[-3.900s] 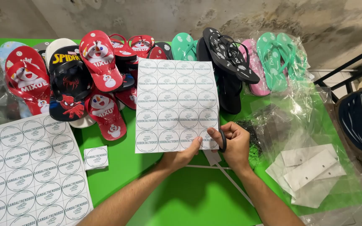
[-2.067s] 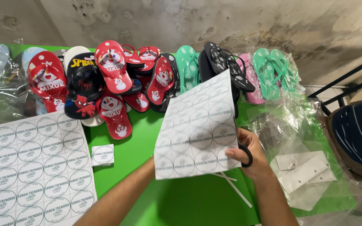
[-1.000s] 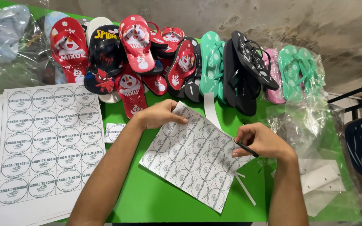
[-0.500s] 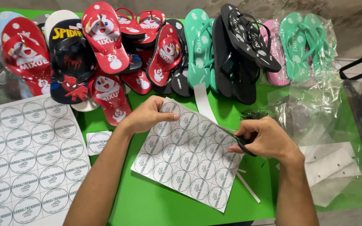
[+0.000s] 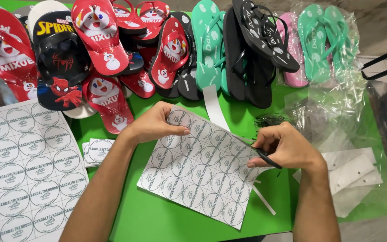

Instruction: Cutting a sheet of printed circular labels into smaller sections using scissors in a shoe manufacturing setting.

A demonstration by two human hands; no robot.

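A person is working at a bright green table (image 5: pixel 175 224), where a white paper sheet of round printed stickers (image 5: pixel 200 168) is lying tilted at the centre of the frame. The left hand (image 5: pixel 155 124) is pressing down on the sheet's upper corner, fingers curled and the thumb flat on the paper. The right hand (image 5: pixel 285 148), at centre right, is clenching a pair of black-handled scissors (image 5: pixel 265 157) at the sheet's right edge; the blades are mostly hidden under the fingers, so how far they are parted cannot be told. A larger stack of matching white sticker sheets (image 5: pixel 21 170) is lying at the lower left, with a small cut square of stickers (image 5: pixel 97 151) just beside it. Rubber flip-flops are crowding the top of the frame: red cartoon-printed pairs (image 5: pixel 99 36) and a black superhero-printed pair (image 5: pixel 59 67) at upper left, teal (image 5: pixel 207 45) and black ones (image 5: pixel 256 40) at upper centre, pink (image 5: pixel 292 49) and green pairs in clear plastic bags (image 5: pixel 325 40) at upper right. White cardboard hang tabs (image 5: pixel 354 172) are resting at lower right.
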